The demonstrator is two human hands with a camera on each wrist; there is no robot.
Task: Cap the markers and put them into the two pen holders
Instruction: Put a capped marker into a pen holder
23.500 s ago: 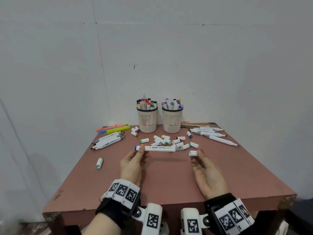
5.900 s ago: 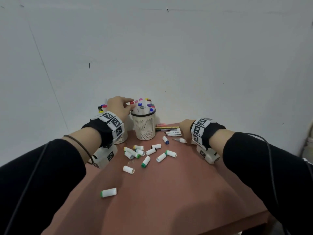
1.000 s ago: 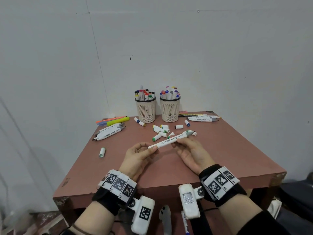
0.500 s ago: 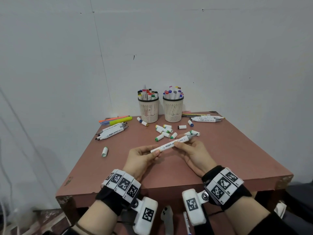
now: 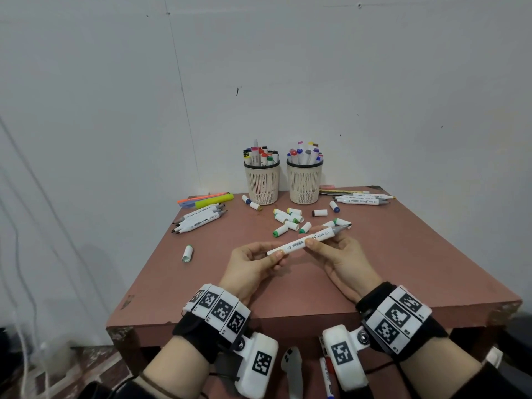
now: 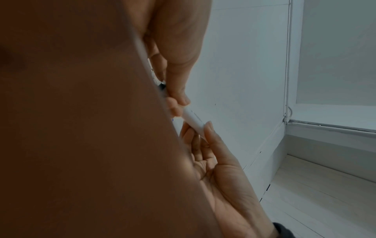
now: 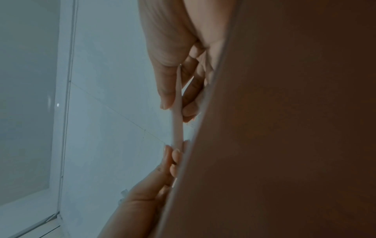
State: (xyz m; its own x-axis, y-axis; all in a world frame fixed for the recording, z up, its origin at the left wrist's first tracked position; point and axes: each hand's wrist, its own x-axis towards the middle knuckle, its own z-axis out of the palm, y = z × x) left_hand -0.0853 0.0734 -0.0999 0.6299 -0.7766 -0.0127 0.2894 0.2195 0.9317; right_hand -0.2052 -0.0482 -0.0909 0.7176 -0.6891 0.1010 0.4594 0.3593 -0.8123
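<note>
The table (image 5: 403, 272) fills the view, brown, its near edge just under both wrists and its back edge against the wall (image 5: 374, 82). At the back stand two holders (image 5: 262, 182), both already crowded with capped markers. Loose markers lie in a bundle at the left (image 5: 198, 220) and another at the right rear (image 5: 362, 199); caps (image 5: 288, 221) are scattered in the middle, one stray cap (image 5: 187, 253) near the left edge.

The marker in hand (image 5: 305, 242) is held above the table's centre, slanting up to the right. A second ago it sat slightly lower and nearer the caps; now it is lifted a little and its grey tip (image 5: 341, 228) points clear of them, bare. The left hand (image 5: 250, 269) pinches the white end between thumb and fingertips; the right hand (image 5: 342, 260) pinches the barrel near the grey section, fingers narrow around it. No cap is in either hand, so capping seems not yet begun for this one; I judge a matching cap must be picked first.

Open room is wide in front of the hands and toward the right edge. The cap pile sits just beyond the right fingers, so a reach is short, but a sweep could knock caps about. The holders leave little free space at their mouths.
</note>
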